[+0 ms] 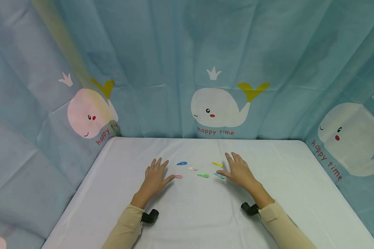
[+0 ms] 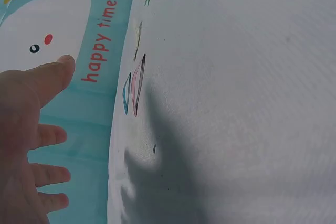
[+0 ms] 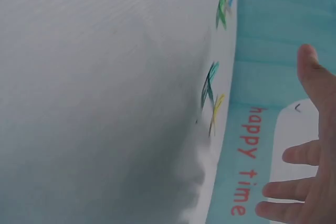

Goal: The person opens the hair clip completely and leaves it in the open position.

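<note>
Several snap hair clips lie scattered on a white tabletop. On the left side are a blue clip, a white clip and a pink clip. A green clip sits in the middle, with a teal clip and a yellow clip to its right. My left hand is held over the table with fingers spread, its thumb tip beside the pink clip. Fingers apart and holding nothing, my right hand hovers by the teal and yellow clips. Both hands cast shadows.
A blue curtain printed with whales and "happy time" surrounds the table's back and sides. Beige sleeves cover both forearms, and a black camera is on the left wrist, another black camera on the right.
</note>
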`<state>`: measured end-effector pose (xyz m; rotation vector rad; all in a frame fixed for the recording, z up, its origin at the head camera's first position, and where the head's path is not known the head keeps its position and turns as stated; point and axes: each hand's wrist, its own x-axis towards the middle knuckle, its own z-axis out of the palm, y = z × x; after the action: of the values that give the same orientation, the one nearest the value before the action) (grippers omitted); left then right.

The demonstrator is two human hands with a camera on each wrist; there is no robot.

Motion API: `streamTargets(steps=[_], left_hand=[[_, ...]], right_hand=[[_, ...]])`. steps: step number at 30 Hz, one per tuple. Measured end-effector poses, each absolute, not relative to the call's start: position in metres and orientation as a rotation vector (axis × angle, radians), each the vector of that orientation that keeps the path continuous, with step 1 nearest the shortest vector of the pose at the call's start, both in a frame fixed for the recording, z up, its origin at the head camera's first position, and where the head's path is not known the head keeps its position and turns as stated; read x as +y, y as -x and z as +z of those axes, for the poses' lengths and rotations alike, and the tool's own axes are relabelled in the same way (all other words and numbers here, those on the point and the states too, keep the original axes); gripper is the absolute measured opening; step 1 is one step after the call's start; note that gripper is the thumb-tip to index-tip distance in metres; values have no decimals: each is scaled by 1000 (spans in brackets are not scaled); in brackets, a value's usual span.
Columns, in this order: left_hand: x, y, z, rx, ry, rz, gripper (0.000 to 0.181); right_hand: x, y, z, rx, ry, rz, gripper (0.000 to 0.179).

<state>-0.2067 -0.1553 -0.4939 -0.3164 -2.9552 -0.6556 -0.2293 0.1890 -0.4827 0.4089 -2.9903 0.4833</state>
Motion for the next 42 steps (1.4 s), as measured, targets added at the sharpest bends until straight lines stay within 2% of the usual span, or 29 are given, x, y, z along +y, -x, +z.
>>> streamTargets(steps=[27,42], left_hand=[[-150,215,-503,-2950,376,-868,56],[-145,219,-507,-2972,302,-874,47]], right_hand=[[127,235,-473,-2987,-629,796,82],[81,245,-485,-3015,-836,757,65]])
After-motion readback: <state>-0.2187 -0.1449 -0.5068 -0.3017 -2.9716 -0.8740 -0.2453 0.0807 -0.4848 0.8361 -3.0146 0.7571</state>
